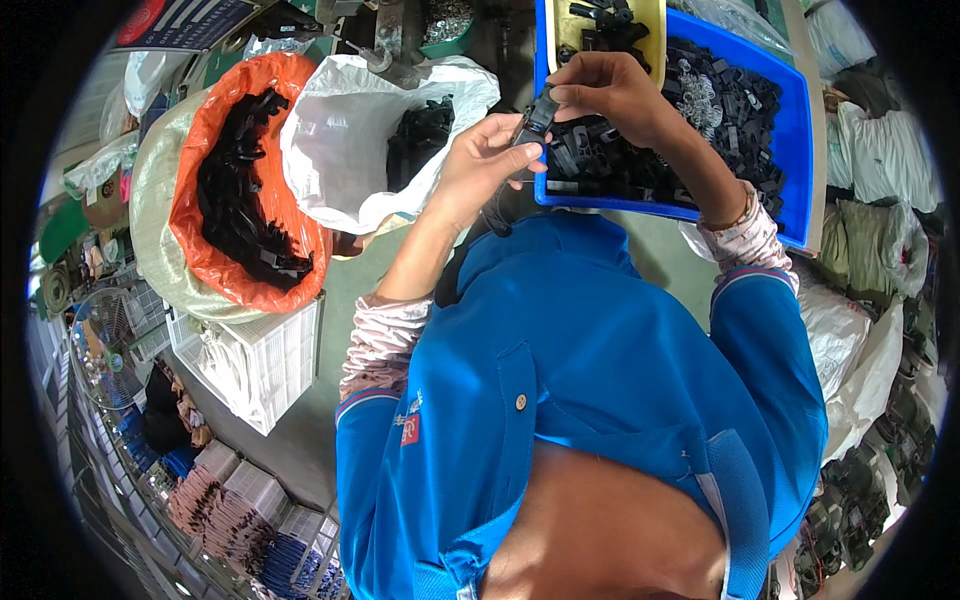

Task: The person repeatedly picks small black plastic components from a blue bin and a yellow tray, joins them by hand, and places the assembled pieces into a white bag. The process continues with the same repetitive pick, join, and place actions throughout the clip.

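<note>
Between my two hands is a small black plastic part [540, 117], held over the near left edge of a blue bin [800, 170]. My left hand [487, 165] grips its lower end between thumb and fingers. The fingertips of my right hand [608, 92] pinch its upper end. A dark strap-like piece [495, 218] hangs below my left hand; whether it joins the part I cannot tell. Loose black plastic pieces [740, 130] fill the bin under my right forearm, with a heap of clear or silvery small pieces [697, 100] among them. A yellow tray [655, 40] with black parts sits at the bin's far left.
Left of my hands stands a white sack [330, 140] with black pieces inside. Beside it an orange-lined sack [300, 75] holds more black parts, above a white plastic crate [265, 385]. A green container [455, 45] of small pieces is at the back. Plastic bags [880, 155] line the right side.
</note>
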Demonstrator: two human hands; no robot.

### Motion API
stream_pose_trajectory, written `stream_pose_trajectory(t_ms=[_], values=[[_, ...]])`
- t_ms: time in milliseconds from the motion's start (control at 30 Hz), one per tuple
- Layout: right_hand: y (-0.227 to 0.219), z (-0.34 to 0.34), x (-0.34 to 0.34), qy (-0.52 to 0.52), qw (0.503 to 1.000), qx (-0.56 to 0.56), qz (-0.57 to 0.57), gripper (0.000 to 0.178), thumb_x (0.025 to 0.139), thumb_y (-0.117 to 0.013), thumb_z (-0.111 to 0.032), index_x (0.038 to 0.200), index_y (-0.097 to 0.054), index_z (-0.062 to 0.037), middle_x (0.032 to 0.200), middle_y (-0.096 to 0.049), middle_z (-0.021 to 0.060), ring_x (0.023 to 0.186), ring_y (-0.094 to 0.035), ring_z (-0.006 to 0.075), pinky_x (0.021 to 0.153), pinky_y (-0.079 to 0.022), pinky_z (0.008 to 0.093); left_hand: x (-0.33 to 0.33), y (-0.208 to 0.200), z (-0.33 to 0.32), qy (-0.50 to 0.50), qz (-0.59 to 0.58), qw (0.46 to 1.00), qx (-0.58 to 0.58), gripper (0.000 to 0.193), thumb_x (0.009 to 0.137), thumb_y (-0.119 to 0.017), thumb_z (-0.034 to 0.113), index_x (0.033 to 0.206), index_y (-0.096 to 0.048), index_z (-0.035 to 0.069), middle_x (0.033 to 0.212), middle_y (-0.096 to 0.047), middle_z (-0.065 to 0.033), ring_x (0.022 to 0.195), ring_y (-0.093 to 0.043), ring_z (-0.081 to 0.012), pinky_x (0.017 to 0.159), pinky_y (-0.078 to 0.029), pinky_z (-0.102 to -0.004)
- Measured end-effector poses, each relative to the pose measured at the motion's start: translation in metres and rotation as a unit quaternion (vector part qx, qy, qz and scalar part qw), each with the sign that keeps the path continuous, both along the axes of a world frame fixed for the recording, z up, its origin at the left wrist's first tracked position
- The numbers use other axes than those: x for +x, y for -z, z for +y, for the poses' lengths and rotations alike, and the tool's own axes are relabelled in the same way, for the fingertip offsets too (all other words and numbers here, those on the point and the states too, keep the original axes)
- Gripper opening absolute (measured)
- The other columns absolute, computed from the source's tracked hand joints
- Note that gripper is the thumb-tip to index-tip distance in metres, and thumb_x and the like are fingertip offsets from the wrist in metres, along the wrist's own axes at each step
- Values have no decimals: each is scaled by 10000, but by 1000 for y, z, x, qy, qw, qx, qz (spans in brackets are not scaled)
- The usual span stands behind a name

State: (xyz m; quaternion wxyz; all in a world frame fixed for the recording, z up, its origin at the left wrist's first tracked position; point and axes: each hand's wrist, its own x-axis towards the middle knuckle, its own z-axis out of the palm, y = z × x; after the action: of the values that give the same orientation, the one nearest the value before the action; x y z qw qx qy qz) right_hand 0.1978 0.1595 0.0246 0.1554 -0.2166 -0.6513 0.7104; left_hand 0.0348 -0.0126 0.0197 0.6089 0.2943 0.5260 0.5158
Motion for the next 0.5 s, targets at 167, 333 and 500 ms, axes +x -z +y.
stream_pose_trajectory(t_ms=[167, 333, 500], values=[[5, -5, 0, 7, 1000, -1, 6, 217, 896, -698, -113, 1033, -640, 45, 952, -675, 101, 857, -680, 154, 808, -587, 291, 0, 4, 2, -4, 3, 1000, -9, 274, 910, -689, 141, 1141, -567, 59, 1066, -708, -67, 808, -693, -126, 587, -487, -217], [4, -9, 0, 17, 1000, 25, 4, 225, 881, -710, -111, 1008, -648, 65, 942, -685, 126, 853, -677, 174, 787, -579, 307, -2, 8, 4, -1, 17, 1000, -6, 314, 907, -695, 143, 1158, -537, 41, 1056, -710, -90, 804, -705, -144, 556, -479, -213], [7, -16, 2, 41, 999, 11, 14, 172, 887, -714, -104, 980, -641, 21, 956, -668, 77, 866, -656, 126, 800, -556, 271, -1, 8, 7, -1, 62, 998, -10, 346, 898, -705, 146, 1171, -527, 30, 1022, -715, -66, 803, -710, -138, 545, -467, -204]])
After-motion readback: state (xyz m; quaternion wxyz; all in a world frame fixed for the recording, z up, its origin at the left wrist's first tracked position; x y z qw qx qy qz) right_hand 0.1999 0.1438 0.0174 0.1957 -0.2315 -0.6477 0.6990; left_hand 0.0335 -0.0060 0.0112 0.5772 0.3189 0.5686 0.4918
